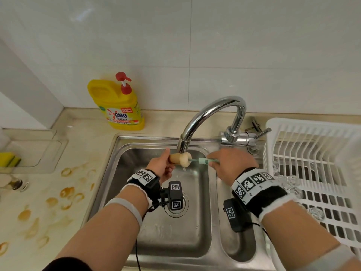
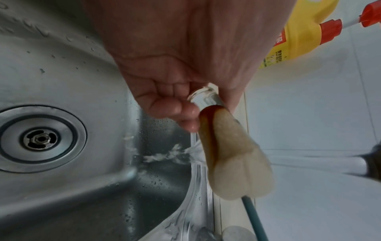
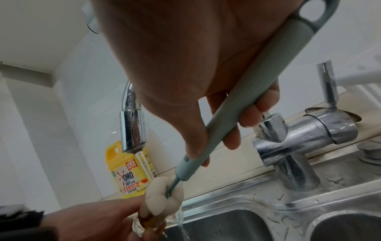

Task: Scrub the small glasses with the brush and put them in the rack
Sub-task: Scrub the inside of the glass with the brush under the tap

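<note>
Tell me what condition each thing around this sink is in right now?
Faucet: running, water streaming.
Small glass: gripped by the left hand, sponge stuffed inside, brown residue.
Brush: held by the right hand, sponge head in the glass.
Rack: holds several clear glasses.
Detergent bottle: upright.
Countertop: stained with brown rings.

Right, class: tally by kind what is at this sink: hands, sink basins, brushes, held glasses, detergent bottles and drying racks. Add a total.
hands: 2, left hand, right hand
sink basins: 2
brush: 1
small glass, held: 1
detergent bottle: 1
drying rack: 1
total: 8
</note>
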The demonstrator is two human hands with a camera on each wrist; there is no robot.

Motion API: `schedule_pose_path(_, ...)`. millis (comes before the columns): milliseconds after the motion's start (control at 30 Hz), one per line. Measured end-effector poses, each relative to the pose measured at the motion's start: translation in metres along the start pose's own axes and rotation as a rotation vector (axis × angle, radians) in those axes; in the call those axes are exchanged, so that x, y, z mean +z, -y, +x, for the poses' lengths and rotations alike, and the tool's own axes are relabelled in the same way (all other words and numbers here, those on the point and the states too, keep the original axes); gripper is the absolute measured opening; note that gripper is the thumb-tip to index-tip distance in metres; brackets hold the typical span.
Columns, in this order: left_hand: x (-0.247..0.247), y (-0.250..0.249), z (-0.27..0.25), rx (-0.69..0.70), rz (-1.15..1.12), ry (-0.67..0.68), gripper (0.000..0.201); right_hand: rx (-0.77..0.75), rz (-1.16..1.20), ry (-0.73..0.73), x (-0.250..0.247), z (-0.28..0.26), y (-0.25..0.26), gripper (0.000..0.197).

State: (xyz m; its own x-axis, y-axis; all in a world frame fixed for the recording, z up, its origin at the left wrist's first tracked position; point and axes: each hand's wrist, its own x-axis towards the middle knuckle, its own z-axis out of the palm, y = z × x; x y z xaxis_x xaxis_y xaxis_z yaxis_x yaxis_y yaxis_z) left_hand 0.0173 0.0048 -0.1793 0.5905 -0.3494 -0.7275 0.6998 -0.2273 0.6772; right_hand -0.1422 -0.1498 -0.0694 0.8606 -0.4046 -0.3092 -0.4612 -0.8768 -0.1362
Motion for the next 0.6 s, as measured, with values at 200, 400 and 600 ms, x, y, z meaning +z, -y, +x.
schedule_pose_path(200, -0.004, 0.0, -0.005, -0.062, -0.36, 0.15, 0.034, -0.001, 0.072, 0.077, 0.012, 0.003, -0.004, 0.028)
schedule_pose_path(400, -0.007, 0.003, -0.004, -0.038, -0.313, 0.104, 0.035, 0.01, 0.052, 0.078, 0.026, 0.002, -0.008, 0.027)
schedule_pose_path(600, -0.012, 0.0, 0.0, -0.068, -0.23, 0.029, 0.038, 0.003, 0.063, -0.012, 0.016, -0.006, -0.02, 0.009)
